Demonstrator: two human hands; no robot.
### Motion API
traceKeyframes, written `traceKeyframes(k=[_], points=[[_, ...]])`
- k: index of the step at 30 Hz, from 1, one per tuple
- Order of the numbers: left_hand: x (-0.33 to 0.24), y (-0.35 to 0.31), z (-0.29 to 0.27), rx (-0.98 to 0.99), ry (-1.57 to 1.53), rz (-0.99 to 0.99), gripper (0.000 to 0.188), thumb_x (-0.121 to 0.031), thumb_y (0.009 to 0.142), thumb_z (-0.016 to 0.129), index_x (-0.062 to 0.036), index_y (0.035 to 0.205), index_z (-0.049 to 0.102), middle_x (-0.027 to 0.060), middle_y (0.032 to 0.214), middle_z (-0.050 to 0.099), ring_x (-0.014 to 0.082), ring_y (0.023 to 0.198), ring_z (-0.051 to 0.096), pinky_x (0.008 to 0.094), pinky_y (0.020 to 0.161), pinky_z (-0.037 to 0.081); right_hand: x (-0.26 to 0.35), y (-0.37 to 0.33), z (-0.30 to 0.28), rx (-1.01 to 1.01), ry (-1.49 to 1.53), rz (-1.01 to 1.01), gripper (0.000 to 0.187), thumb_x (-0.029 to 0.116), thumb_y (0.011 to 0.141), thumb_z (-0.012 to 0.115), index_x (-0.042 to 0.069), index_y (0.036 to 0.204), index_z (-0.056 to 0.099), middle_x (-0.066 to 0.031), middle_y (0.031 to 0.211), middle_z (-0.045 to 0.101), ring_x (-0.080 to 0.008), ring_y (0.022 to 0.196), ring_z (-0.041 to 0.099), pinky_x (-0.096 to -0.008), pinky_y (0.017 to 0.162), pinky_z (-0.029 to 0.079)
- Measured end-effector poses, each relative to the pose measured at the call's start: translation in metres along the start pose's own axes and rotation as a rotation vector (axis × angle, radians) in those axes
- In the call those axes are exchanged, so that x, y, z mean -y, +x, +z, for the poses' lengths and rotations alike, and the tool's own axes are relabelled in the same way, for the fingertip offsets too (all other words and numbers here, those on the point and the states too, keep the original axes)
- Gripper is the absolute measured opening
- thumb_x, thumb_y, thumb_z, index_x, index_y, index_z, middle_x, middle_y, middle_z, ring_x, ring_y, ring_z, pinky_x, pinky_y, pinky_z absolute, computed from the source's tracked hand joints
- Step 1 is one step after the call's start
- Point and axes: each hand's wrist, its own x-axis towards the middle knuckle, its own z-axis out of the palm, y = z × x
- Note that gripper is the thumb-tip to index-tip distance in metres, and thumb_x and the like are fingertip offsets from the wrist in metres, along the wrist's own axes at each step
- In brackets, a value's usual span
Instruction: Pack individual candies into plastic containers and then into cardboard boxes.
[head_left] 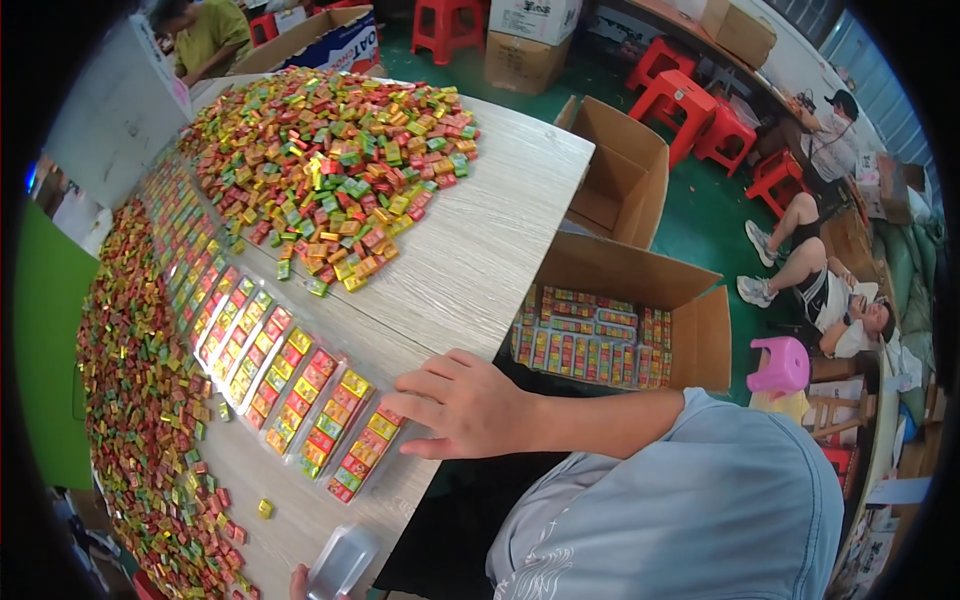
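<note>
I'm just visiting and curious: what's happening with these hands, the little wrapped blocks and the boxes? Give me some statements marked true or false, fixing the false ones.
1. The person's right hand is at a row of clear plastic trays filled with small, colourful wrapped blocks. True.
2. The left hand is empty. False: it holds an empty, clear plastic tray.
3. A loose heap of blocks lies on the pale, wood-grain table. True.
4. Every stool is red. False: one plastic stool is pink.
5. Filled trays lie inside an open, brown cardboard box. True.
</note>
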Motion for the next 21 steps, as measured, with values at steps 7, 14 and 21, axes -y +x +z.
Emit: traceKeyframes(k=[7, 14, 21], points=[[0.006, -0.001, 0.001, -0.034, -0.019, 0.021, 0.054, -0.022, 0.093, 0.072, 0.0015, 0.138, 0.052, 0.0157, 0.136, 0.05, 0.0287, 0.121, 0.049, 0.0396, 0.097, 0.046, 0.002, 0.003, -0.003, 0.036, 0.0, 0.015, 0.053, 0.042, 0.083, 0.077, 0.014, 0.125, 0.06, -0.0055, 0.117, 0.062, -0.0243, 0.1, 0.062, -0.0387, 0.086, 0.051], [0.001, -0.001, 0.002, -0.02, -0.034, 0.014, 0.055, -0.024, 0.094, 0.07, 0.0033, 0.138, 0.051, 0.0177, 0.135, 0.05, 0.0305, 0.122, 0.047, 0.0428, 0.103, 0.041, 0.003, 0.003, -0.004, 0.008, -0.006, 0.006, 0.049, 0.037, 0.084, 0.076, 0.013, 0.122, 0.056, -0.0075, 0.112, 0.06, -0.025, 0.1, 0.06, -0.0384, 0.084, 0.049], [0.004, 0.002, 0.002, 0.012, 0.025, 0.093, 0.061, -0.036, 0.098, 0.067, 0.0052, 0.138, 0.049, 0.0213, 0.134, 0.051, 0.0344, 0.123, 0.047, 0.0442, 0.107, 0.037, 0.005, 0.005, -0.011, 0.043, -0.011, 0.026, 0.049, 0.037, 0.085, 0.076, 0.012, 0.123, 0.058, -0.0085, 0.114, 0.062, -0.0268, 0.101, 0.062, -0.0399, 0.086, 0.05]])
